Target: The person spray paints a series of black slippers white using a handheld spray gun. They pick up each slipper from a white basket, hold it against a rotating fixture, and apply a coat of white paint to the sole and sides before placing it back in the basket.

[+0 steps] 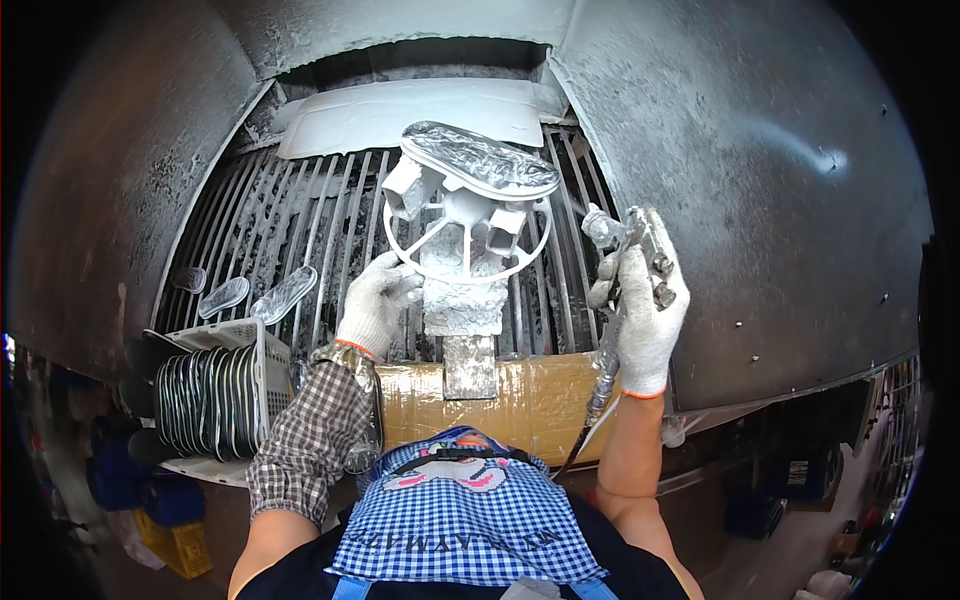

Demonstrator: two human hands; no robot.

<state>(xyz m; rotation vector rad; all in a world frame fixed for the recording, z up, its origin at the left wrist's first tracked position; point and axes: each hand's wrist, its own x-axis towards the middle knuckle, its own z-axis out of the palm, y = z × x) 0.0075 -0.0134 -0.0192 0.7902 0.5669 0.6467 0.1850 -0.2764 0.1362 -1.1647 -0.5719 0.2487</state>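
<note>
My left hand (pixel 375 303), in a white knitted glove, curls its fingers at the near left rim of a white spoked wheel (pixel 470 278). Above the wheel, on boxy white supports (pixel 406 190), rests a shoe sole (pixel 482 160) with a shiny, wrinkled silvery top and a white edge. It lies slightly tilted. My right hand (pixel 648 310), also gloved, is wrapped round a paint-crusted spray gun (pixel 606 240) to the right of the wheel. A hose (pixel 603 380) runs down from the gun past my wrist.
A white crate (pixel 268 375) at left holds several upright dark soles (pixel 205 405). Silvery sole-shaped pieces (pixel 285 295) lie on the metal grate (pixel 335 210). Metal booth walls (pixel 760 230) stand on both sides. A tape-wrapped brown board (pixel 560 400) edges the front; a white sheet (pixel 420 110) lies behind.
</note>
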